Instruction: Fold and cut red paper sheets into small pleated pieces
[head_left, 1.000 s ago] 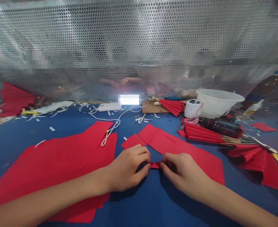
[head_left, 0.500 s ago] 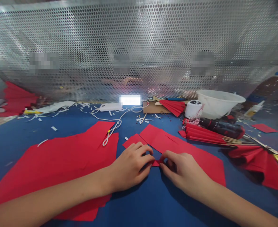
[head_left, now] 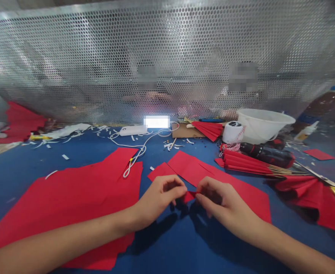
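While left hand point(head_left: 156, 199) and right hand point(head_left: 226, 199) hover higher over the table point(head_left: 173, 255) than half a second ago, both pinch the small paper point(head_left: 188, 196), at the left's three o'clock, the right's nine.

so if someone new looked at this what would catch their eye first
Probably the broad spread of red sheets on the left of the blue table. Next, near the middle, the left hand and right hand hold a small red piece between their fingertips. Behind it all, a perforated metal panel spans the view, with a bright white patch low at its middle.
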{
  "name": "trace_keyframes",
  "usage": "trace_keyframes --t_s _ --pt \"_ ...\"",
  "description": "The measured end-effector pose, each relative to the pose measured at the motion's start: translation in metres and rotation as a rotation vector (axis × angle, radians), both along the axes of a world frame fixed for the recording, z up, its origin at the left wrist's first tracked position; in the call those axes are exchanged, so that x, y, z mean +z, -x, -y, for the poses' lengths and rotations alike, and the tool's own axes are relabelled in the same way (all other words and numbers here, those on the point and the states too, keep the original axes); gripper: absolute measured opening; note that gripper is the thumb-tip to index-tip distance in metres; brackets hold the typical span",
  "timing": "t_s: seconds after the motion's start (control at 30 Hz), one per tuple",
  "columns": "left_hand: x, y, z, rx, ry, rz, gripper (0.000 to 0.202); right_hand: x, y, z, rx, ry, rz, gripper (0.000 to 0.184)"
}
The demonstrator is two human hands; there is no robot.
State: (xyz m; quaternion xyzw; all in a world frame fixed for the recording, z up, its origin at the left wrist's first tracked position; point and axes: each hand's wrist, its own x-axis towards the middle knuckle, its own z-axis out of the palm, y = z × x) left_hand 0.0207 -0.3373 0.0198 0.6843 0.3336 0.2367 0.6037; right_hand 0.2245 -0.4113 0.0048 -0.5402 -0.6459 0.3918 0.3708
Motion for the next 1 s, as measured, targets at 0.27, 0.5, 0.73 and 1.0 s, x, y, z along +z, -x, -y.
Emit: trace_keyframes --t_s 0.27,0.5,0.73,1.0 --pt "-0.003 -0.001 -0.003 -0.082 0.300 0.043 0.044 0.005 0.000 0.003 0.011 -0.043 -0.011 0.020" --pt "-0.003 0.003 0.000 -0.185 0.265 -0.055 0.018 0.007 0.005 0.005 0.013 -0.028 -0.007 0.017" --pt "-0.001 0.006 -0.001 -0.275 0.153 -0.120 0.029 0.001 0.006 0.009 0.017 -0.242 0.101 0.006" --pt "-0.006 0.003 0.001 -0.147 0.094 -0.042 0.032 0.007 0.007 0.009 0.018 -0.369 0.173 0.011"
